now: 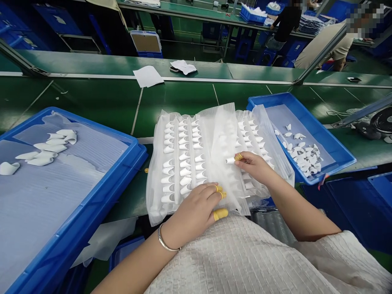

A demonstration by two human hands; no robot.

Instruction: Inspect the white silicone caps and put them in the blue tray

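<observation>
My right hand (255,166), a yellow finger cot on one fingertip, pinches a small white curved piece (229,161) over a translucent soft sheet (225,118). Lower and to the left, my left hand (196,206) rests with its fingers stretched out at the near edge of that sheet, yellow cots on several fingertips. Rows of similar white curved pieces (185,157) lie on the translucent wrapping to the left of the sheet. More rows show to its right, and some are faintly visible through it. What lies under my left palm is hidden.
A blue tray (346,153) at right holds a heap of small white pieces. At left, stacked blue trays (134,149) carry larger white curved pieces (50,149). Paper (148,76) lies on the back ledge. A fan (381,122) stands far right; people work beyond.
</observation>
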